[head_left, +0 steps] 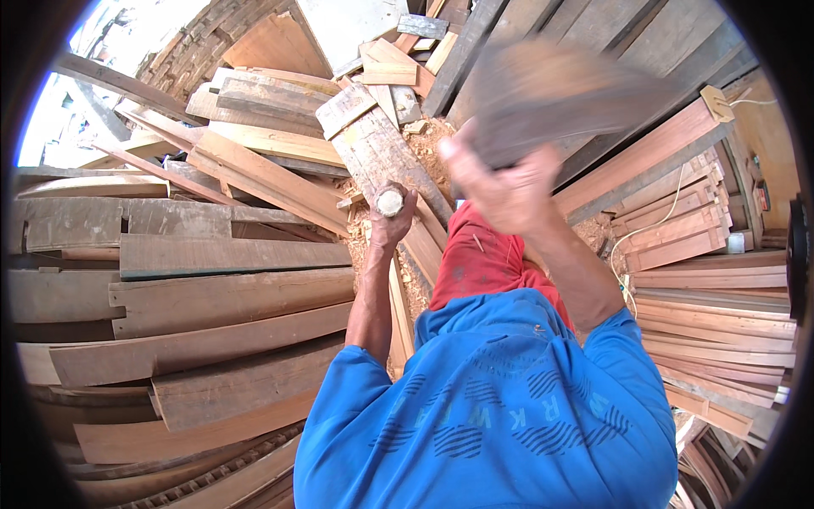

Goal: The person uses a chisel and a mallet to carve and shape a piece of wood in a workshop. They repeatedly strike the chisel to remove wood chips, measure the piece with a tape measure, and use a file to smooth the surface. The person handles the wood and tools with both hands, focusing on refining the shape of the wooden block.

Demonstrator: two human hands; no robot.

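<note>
My left hand point(392, 227) is closed round an upright chisel point(390, 202). Only its round, pale, battered handle end shows from above; the blade is hidden below my fist. Raised at the upper right, my right hand point(513, 188) grips a big wooden mallet point(568, 97), whose dark and brown head is smeared by motion. The mallet is well apart from the chisel. Beyond my left hand a worn wooden plank point(373, 140) runs away from me, and a narrower piece of wood point(421, 246) lies beside the hand, between it and my red shorts.
Long boards point(233, 297) are stacked all along the left. Loose offcuts point(390, 72) and wood shavings point(434, 140) lie at the far middle. Dark planks point(585, 25) lean at the far right, with a thin pale cord point(674, 208) and stacked slats point(712, 331) nearer me.
</note>
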